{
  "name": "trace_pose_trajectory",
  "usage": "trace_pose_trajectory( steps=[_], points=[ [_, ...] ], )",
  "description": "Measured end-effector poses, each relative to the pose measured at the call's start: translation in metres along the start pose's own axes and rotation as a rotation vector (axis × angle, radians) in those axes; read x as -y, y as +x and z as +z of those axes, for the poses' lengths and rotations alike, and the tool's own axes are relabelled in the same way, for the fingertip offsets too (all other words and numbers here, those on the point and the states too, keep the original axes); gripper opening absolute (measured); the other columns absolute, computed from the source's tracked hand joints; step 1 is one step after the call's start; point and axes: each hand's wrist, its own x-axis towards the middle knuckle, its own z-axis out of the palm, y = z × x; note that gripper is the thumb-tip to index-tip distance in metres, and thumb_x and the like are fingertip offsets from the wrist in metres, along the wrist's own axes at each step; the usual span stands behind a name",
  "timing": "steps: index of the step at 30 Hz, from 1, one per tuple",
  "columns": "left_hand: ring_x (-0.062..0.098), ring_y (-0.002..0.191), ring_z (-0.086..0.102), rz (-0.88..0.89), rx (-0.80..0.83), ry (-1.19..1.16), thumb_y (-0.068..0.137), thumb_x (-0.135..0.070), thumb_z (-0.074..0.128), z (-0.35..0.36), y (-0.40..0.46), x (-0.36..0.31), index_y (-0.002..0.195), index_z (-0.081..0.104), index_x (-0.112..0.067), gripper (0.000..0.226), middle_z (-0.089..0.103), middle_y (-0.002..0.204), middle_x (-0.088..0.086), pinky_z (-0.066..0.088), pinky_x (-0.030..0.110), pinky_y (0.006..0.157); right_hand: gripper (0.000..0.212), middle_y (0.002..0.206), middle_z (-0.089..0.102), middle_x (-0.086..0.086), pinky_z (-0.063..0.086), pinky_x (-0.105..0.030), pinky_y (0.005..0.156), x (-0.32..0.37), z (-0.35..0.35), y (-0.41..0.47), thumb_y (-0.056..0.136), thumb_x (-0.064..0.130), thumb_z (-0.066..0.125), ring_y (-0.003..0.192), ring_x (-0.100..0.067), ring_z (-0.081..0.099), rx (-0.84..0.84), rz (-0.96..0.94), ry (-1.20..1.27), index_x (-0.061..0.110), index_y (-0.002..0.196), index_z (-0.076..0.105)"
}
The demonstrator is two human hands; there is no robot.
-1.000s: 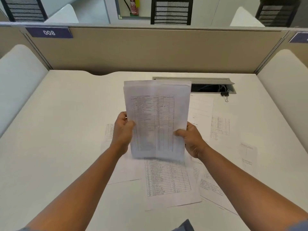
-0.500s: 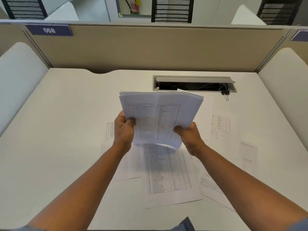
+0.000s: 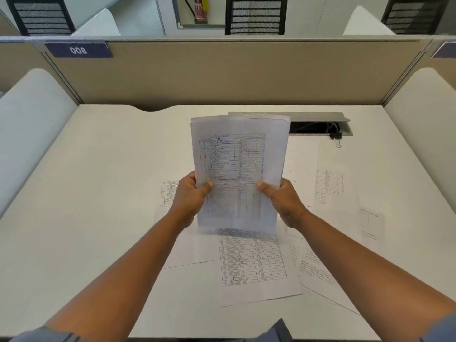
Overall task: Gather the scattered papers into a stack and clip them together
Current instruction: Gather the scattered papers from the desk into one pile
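A: Where's the white printed paper stack [image 3: 237, 174]?
B: Upright above the white desk [image 3: 98, 181], its side edges pinched by the left hand [image 3: 191, 199] and right hand [image 3: 283, 201]. Loose sheets [image 3: 251, 262] lie beneath; bare desk left.
A: Changed?
B: Half a second ago it tilted flatter; now vertical. The black binder clip [image 3: 336, 137] hasn't moved.

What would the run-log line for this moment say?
phase: squaring stack | left hand: grips paper stack | right hand: grips stack | loose sheets: on desk | binder clip: unused by cable tray
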Motion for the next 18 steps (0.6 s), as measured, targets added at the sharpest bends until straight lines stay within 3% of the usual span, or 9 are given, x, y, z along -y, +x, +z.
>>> trace_pose_trajectory(
  steps=[6,10,12,14,16,18],
  points=[
    [0.023,0.101,0.074,-0.112,0.006,0.107,0.097,-0.010,0.066,0.009,-0.003,0.016,0.122,0.067,-0.017,0.026,0.076,0.112,0.000,0.062,0.044,0.087,0.023,0.117,0.075,0.000,0.057,-0.040,0.096,-0.013,-0.010,-0.003,0.099,0.027,0.066,0.109,-0.021,0.071,-0.022,0.038,-0.033,0.019,0.121,0.067],
    [0.020,0.096,0.075,-0.214,-0.001,0.145,0.088,-0.009,0.078,0.016,-0.009,0.030,0.113,0.069,-0.010,0.026,0.077,0.109,0.004,0.063,0.035,0.080,0.012,0.110,0.077,-0.003,0.059,-0.041,0.092,-0.024,-0.027,-0.007,0.099,0.024,0.067,0.101,-0.021,0.073,-0.009,0.144,-0.065,0.019,0.109,0.070],
    [0.017,0.089,0.074,-0.241,0.007,0.223,0.085,-0.010,0.082,0.018,-0.013,0.037,0.107,0.069,-0.008,0.026,0.076,0.102,0.003,0.059,0.027,0.070,0.013,0.110,0.077,-0.005,0.059,-0.041,0.090,-0.034,-0.037,-0.009,0.099,0.025,0.067,0.099,-0.022,0.074,0.000,0.205,-0.105,0.017,0.108,0.071],
    [0.017,0.080,0.069,-0.245,-0.028,0.315,0.084,-0.010,0.082,0.021,-0.016,0.045,0.103,0.067,-0.008,0.024,0.073,0.095,0.004,0.056,0.028,0.068,0.017,0.110,0.078,-0.006,0.057,-0.047,0.095,-0.046,-0.046,-0.011,0.098,0.026,0.067,0.101,-0.026,0.074,-0.007,0.247,-0.127,0.016,0.111,0.071],
    [0.016,0.084,0.064,-0.265,-0.071,0.396,0.085,-0.011,0.079,0.022,-0.017,0.056,0.107,0.066,-0.011,0.025,0.070,0.103,0.005,0.054,0.030,0.073,0.016,0.110,0.077,-0.006,0.056,-0.048,0.097,-0.055,-0.051,-0.013,0.098,0.025,0.068,0.103,-0.028,0.073,-0.018,0.272,-0.129,0.016,0.111,0.071],
    [0.019,0.103,0.061,-0.312,-0.088,0.488,0.086,-0.016,0.076,0.023,-0.019,0.062,0.122,0.064,-0.016,0.038,0.063,0.122,0.004,0.054,0.034,0.086,0.017,0.109,0.077,-0.005,0.056,-0.046,0.095,-0.061,-0.055,-0.014,0.098,0.024,0.067,0.101,-0.027,0.073,-0.027,0.288,-0.136,0.016,0.112,0.071]
  ],
)
